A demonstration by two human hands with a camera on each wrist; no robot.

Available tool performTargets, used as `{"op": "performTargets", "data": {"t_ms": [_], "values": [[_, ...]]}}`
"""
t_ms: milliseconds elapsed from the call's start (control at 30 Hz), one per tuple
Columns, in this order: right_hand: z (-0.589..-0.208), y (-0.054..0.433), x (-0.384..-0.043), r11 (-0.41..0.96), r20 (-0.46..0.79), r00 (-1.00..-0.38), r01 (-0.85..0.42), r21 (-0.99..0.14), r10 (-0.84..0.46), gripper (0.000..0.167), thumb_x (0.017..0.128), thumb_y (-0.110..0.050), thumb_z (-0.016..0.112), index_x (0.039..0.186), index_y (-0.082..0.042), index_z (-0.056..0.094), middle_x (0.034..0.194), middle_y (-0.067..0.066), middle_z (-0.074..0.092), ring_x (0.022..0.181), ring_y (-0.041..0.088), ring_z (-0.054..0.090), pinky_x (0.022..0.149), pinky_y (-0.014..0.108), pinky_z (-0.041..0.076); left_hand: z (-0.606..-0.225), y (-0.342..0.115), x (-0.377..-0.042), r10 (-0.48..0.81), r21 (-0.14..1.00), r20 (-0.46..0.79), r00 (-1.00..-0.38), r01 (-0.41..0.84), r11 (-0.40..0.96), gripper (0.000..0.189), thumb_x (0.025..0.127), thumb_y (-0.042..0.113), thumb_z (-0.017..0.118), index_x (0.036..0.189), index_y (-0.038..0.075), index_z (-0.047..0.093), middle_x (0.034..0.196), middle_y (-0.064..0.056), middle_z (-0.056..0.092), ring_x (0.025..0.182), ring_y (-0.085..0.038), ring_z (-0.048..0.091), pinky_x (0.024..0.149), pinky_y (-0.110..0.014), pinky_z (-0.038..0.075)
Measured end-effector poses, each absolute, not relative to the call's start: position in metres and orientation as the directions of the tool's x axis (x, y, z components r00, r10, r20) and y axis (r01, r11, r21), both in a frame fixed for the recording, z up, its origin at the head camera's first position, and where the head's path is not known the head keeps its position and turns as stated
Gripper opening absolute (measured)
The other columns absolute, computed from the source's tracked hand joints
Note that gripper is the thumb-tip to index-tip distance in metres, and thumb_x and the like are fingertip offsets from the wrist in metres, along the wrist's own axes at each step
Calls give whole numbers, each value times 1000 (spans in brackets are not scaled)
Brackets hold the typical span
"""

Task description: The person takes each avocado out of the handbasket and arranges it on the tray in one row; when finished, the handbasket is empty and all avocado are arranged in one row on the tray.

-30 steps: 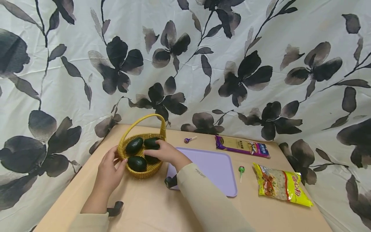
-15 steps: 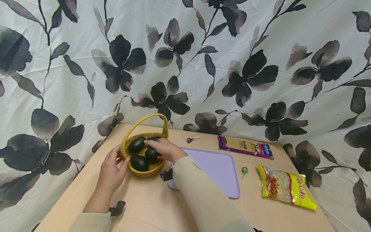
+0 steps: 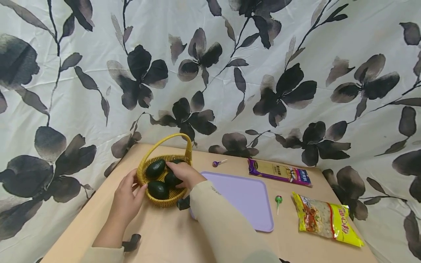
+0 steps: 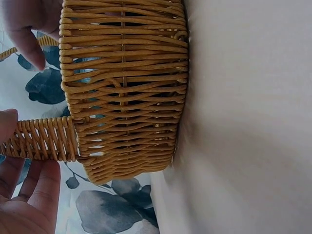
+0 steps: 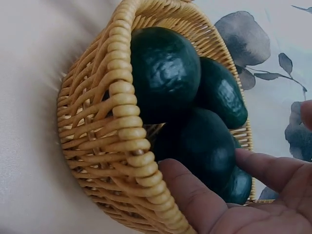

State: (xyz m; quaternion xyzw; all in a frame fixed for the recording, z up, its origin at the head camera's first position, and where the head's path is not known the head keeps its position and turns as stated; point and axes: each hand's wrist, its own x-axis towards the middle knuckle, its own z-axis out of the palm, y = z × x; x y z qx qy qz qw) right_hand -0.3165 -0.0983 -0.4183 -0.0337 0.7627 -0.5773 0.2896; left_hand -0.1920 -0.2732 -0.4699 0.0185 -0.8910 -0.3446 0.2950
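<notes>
A yellow woven basket [image 3: 160, 201] with a tall arched handle stands at the table's left and holds several dark green avocados. My left hand [image 3: 126, 201] grips the base of the handle, thumb on one side and fingers [image 4: 46, 187] on the other. Inside the basket, my right hand [image 3: 185, 174] holds the right-hand avocado [image 5: 207, 146] between its fingers. Left of that lie a front avocado [image 3: 158, 190] and a rear avocado [image 3: 155, 169]. Another avocado [image 3: 177, 161] at the back is partly covered by the right hand.
A lilac tray [image 3: 243, 197] lies right of the basket, partly under the right sleeve. Beyond it are a purple lollipop [image 3: 215, 164], a green lollipop [image 3: 278, 199], a purple-and-gold packet [image 3: 279, 171] and a yellow noodle bag [image 3: 325, 217]. A floral cloth [image 3: 236, 91] hangs behind.
My right hand has shifted within the basket, from over the back avocado to the right-hand one, which now shows more. My left hand stays on the basket. The head view has shifted slightly.
</notes>
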Motion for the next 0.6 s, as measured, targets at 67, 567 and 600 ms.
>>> {"op": "performTargets", "data": {"t_ms": [67,567,600], "values": [[-420,-101,-317,340,-405,-836,283,-897,-370,71,101,-51,58,153,-5,42,158,15,41,145,38,42,103,61,56,-470,-273,-192,-235,627,511,-827,172,760,63,93,1,72,148,5,42,128,-16,57,116,-32,60,97,-50,58],[-431,-114,-328,446,-366,-889,221,-868,-273,55,98,-31,64,145,-3,53,139,16,56,124,39,59,89,65,61,-466,-273,-194,-234,626,516,-824,177,759,62,93,1,72,148,6,43,125,-16,58,115,-33,61,95,-51,61],[-431,-115,-328,454,-353,-897,207,-867,-264,54,97,-30,65,142,-2,55,136,16,57,121,38,60,87,65,61,-465,-273,-194,-232,627,515,-825,178,758,62,93,1,72,148,6,43,125,-16,58,115,-33,61,95,-51,61]]}}
